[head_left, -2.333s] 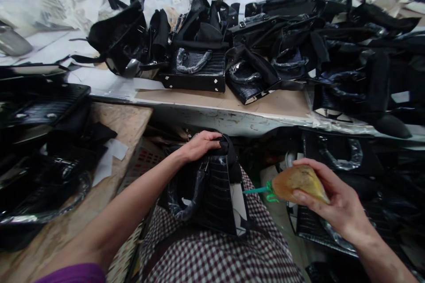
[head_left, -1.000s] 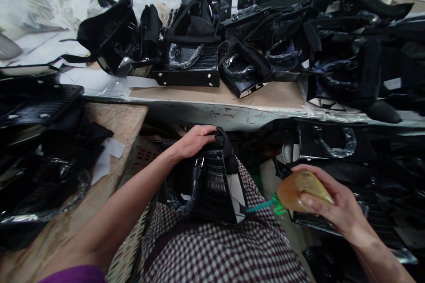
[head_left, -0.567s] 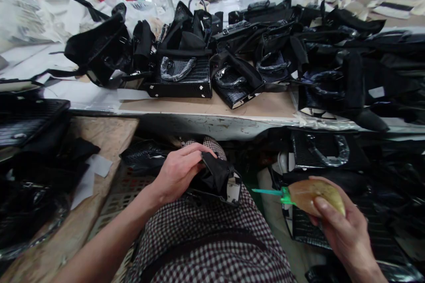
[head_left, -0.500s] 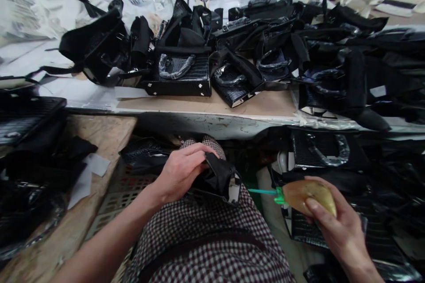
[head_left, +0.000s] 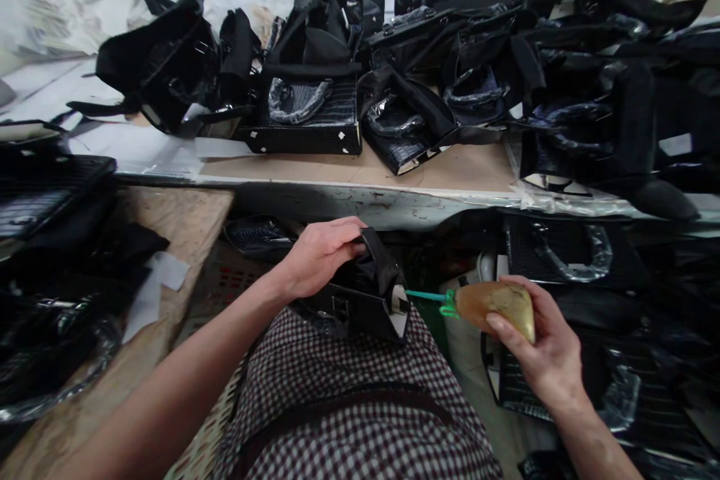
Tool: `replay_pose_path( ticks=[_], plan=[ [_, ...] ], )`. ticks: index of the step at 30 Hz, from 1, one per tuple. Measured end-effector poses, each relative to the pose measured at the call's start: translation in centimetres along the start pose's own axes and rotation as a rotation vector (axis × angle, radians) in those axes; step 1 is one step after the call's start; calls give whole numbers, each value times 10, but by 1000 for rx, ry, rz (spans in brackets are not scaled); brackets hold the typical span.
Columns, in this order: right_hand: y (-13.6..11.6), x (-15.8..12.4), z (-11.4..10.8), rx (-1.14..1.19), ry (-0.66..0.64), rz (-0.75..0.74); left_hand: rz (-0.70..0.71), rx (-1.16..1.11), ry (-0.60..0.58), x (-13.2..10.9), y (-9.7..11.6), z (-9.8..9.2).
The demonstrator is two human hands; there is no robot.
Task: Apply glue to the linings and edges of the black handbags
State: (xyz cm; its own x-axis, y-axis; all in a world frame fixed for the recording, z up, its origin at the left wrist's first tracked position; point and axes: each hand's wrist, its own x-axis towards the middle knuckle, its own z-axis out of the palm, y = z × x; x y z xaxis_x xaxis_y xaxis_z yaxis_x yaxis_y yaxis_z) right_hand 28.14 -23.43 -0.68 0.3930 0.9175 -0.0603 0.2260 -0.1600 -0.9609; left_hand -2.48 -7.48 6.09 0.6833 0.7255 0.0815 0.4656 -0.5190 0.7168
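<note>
A black croc-pattern handbag [head_left: 360,300] rests on my lap, over a checked apron [head_left: 349,405]. My left hand [head_left: 318,255] is closed on the bag's black top flap. My right hand [head_left: 540,349] is wrapped round a yellowish squeeze bottle [head_left: 498,307] with a green nozzle [head_left: 427,296]. The nozzle tip points left and touches the bag's pale side edge [head_left: 400,307].
A long workbench [head_left: 360,169] runs across in front, piled with several black handbags [head_left: 315,101]. More bags lie on a wooden side table [head_left: 185,217] at left and on the floor at right [head_left: 562,255]. White papers cover the bench's far left.
My left hand has laid the bag flatter on my lap and folded its flap back. My right hand has brought the bottle left, so the nozzle reaches the bag's side edge.
</note>
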Motion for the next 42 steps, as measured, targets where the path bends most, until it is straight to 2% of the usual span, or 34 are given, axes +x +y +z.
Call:
replay_pose_path(
  ticks=[4,8,13,20,28,35,42],
  plan=[
    [-5,3,5,-12,-17,-107,24,-8,0,5,-3,0],
    [-10,4,8,-16,-21,-143,26,-2,-4,4,-3,1],
    [-11,4,6,-75,-39,-136,27,-1,-2,3,-2,2],
    [7,5,-1,-216,-100,-111,19,-27,-13,5,-1,2],
    [0,3,1,-101,-67,-92,23,-6,-17,5,-2,5],
    [15,5,-1,-225,-141,-99,21,4,-8,5,1,6],
    [24,3,-3,-279,-147,-96,31,10,-6,5,0,8]
  ],
)
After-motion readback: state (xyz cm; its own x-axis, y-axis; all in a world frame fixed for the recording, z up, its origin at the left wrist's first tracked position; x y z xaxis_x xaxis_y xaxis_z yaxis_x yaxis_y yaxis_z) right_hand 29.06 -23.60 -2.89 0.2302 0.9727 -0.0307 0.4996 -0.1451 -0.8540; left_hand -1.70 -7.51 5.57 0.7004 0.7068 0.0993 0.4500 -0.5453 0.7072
